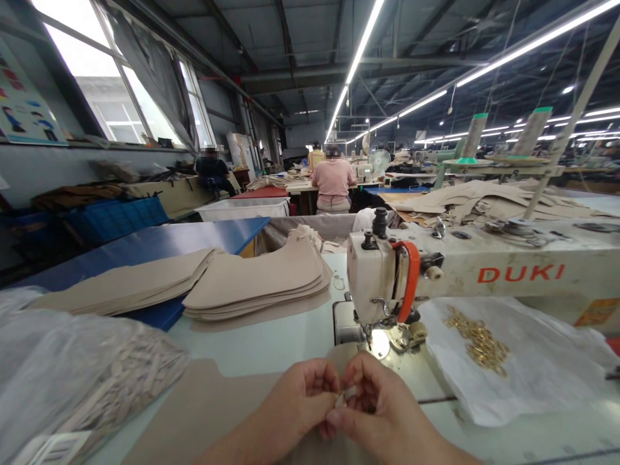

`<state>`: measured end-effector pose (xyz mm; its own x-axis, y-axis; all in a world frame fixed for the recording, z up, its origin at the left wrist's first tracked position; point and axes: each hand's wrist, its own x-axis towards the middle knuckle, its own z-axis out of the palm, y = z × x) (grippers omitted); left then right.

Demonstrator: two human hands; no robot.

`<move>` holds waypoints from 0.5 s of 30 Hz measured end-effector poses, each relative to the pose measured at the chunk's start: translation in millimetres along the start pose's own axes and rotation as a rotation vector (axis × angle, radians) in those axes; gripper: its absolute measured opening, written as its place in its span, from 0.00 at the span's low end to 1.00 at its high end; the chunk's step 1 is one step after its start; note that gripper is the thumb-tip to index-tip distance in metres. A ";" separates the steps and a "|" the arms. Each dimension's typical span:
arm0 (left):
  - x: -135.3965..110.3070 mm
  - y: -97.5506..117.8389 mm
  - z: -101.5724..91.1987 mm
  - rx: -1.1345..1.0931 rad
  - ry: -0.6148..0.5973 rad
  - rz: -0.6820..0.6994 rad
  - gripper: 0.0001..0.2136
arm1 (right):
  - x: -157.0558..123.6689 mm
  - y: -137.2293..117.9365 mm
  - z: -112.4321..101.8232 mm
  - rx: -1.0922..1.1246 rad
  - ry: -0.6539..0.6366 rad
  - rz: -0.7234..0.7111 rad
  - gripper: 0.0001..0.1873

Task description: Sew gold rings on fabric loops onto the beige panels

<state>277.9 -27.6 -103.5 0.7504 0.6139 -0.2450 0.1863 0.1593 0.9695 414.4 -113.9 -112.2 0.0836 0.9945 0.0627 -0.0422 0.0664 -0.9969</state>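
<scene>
My left hand (304, 395) and my right hand (375, 403) meet at the bottom middle, fingers pinched together on a small pale strip (347, 393). They hover over a large beige cut piece (208, 403) lying flat on the table. Just beyond them is the needle area (375, 336) of a white sewing machine (465, 271) marked DUKI. A pile of gold metal rings (479, 342) lies on white paper (527, 361) to the right of my hands.
Stacks of beige cut pieces (261, 281) lie behind my hands, some on a blue board (159, 242). A clear bag of small pale strips (92, 381) sits at the left. A person in a pink top (332, 184) sits further back. Thread cones (472, 135) stand at the right.
</scene>
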 end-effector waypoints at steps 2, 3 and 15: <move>-0.6 -0.8 0.2 0.024 0.007 0.003 0.04 | -1.5 -1.6 -2.1 -0.055 0.017 0.003 0.15; -1.0 -0.5 0.3 0.033 0.013 0.004 0.04 | -2.2 -2.7 -3.7 -0.060 0.007 -0.001 0.13; -3.4 12.8 2.7 0.022 0.061 0.112 0.05 | -1.4 4.8 -19.9 -0.144 0.030 -0.146 0.10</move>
<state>279.4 -29.8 -90.2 0.7274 0.6729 -0.1345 0.1179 0.0705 0.9905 433.9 -116.6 -118.0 0.1083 0.9722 0.2075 0.1151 0.1951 -0.9740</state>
